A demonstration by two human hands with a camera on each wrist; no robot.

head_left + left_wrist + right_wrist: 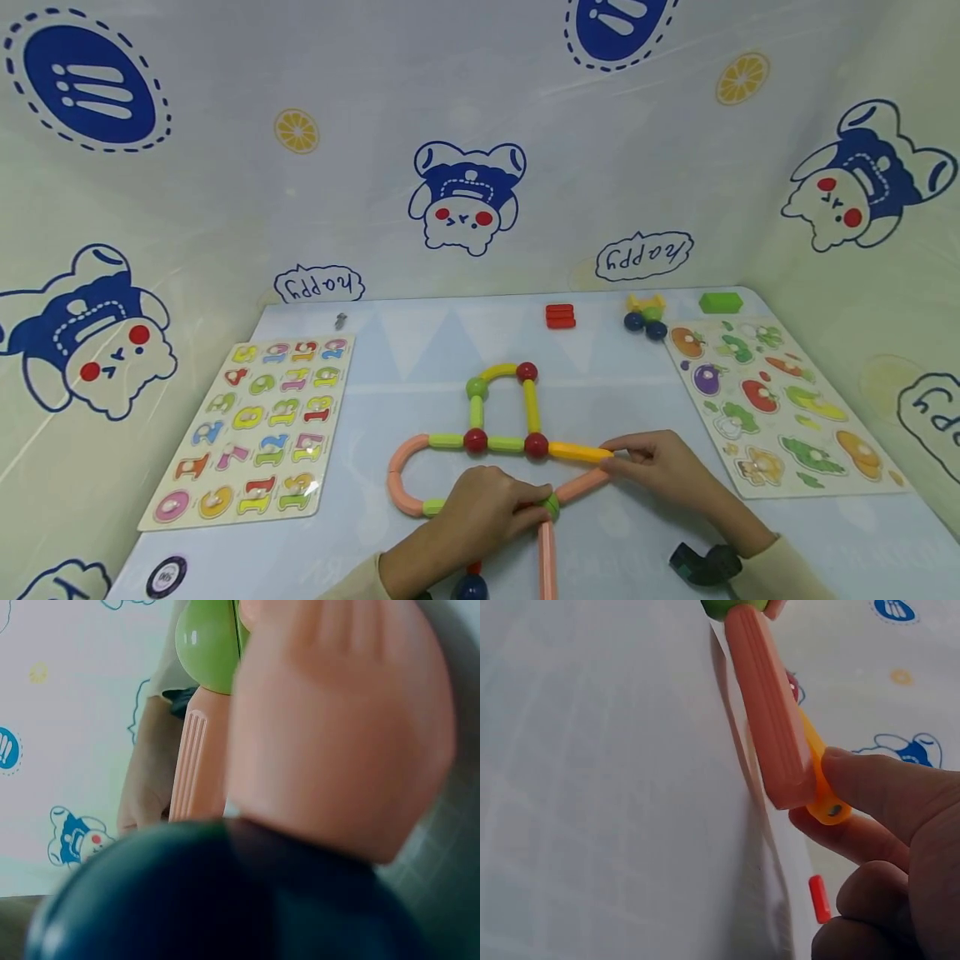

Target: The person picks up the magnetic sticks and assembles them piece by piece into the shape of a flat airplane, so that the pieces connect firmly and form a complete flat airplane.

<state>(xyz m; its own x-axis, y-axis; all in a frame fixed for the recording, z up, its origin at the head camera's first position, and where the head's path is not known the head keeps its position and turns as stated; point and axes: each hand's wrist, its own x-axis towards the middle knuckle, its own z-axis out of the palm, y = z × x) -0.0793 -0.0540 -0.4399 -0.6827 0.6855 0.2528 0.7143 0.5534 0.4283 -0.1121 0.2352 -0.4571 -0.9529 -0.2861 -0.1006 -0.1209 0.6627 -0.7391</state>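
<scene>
A figure of magnetic building sticks and balls lies on the table. My left hand (480,512) pinches a green ball (552,503), from which one pink stick (583,485) slants up to the right and another pink stick (547,558) runs toward me. Between thumb and forefinger my right hand (663,467) pinches the free end of an orange stick (826,802); its other end meets a red ball (536,446). The slanting pink stick's free end lies close beside those fingertips. A dark blue ball (187,900) looms large in the left wrist view; the left forearm partly covers the figure.
A number puzzle board (324,500) lies on the left, a vegetable puzzle board (810,492) on the right. Along the back are red sticks (560,317), dark blue balls (656,330) with yellow and green pieces, and a green block (721,302). A round black disc (167,576) sits front left.
</scene>
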